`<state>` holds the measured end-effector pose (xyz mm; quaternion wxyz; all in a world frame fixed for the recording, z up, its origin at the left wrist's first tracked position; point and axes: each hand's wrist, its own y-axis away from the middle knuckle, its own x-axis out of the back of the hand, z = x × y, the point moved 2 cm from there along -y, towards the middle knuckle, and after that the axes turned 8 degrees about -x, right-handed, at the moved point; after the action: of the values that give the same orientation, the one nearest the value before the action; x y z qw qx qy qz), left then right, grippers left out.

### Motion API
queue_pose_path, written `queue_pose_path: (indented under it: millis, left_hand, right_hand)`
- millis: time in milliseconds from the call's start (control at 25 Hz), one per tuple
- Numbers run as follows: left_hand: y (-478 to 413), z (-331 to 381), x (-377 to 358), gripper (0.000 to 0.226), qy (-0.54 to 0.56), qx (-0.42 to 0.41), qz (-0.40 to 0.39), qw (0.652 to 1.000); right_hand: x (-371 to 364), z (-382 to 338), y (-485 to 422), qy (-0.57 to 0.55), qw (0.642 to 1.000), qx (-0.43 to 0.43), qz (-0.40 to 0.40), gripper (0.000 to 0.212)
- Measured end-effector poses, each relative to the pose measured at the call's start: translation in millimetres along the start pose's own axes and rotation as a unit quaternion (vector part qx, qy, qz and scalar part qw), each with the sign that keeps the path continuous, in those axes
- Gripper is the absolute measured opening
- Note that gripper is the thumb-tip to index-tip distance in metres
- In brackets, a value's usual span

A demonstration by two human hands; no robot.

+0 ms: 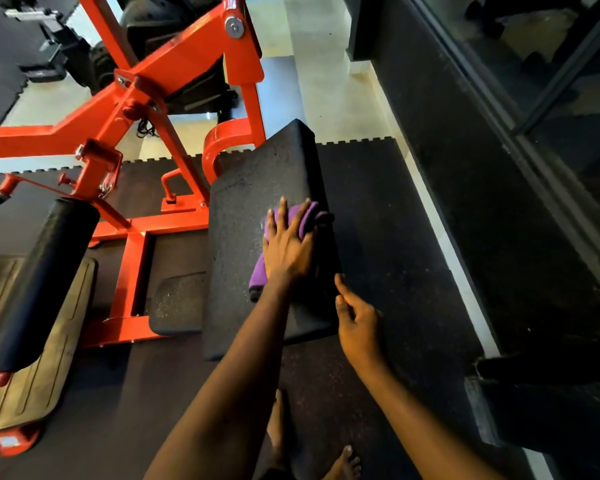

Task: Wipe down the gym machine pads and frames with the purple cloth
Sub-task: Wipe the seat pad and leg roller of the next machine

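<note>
A long black pad (253,188) of the red gym machine (174,67) slopes up the middle of the view. My left hand (286,244) lies flat with straight, spread fingers on the purple cloth (305,218), pressing it onto the pad's right half. The cloth shows past my fingertips and again under my wrist. My right hand (355,320) is at the pad's lower right edge, fingers loosely bent with the tips touching the pad's side; it holds nothing.
A black roller pad (39,282) and a worn footplate (49,372) are at the lower left. A smaller black pad (177,303) sits left of the long one. A dark wall and glass front (499,168) run along the right. My bare feet (340,462) stand on the rubber mat.
</note>
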<state>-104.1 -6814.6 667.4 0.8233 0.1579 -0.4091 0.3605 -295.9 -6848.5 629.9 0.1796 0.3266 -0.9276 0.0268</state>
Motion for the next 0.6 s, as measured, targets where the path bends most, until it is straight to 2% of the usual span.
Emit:
queue_pose_path:
  millis: [120,240,360,440,600]
  left_hand:
    - [-22,-9,2,0.056,0.002,-0.022,-0.001,1.0]
    - [26,-18,-5,0.061,-0.036,-0.095,0.009,0.995]
    - [66,-21,-8,0.059,-0.011,-0.073,-0.003,0.997]
    - [43,-21,-3,0.057,0.013,-0.053,-0.001,0.999]
    - [-60,-22,13,0.056,0.022,-0.04,0.0,0.999]
  right_hand:
    - [0,-2,-6,0.006,1.0,-0.008,0.006,0.038]
    - [-4,-15,-23,0.02,1.0,-0.007,0.015,0.042]
    - [-17,-32,-47,0.041,0.998,-0.028,0.04,0.038]
    - [-31,-39,-52,0.051,0.997,-0.029,0.045,0.042]
    - [-43,-42,-44,0.083,0.995,0.011,0.06,0.049]
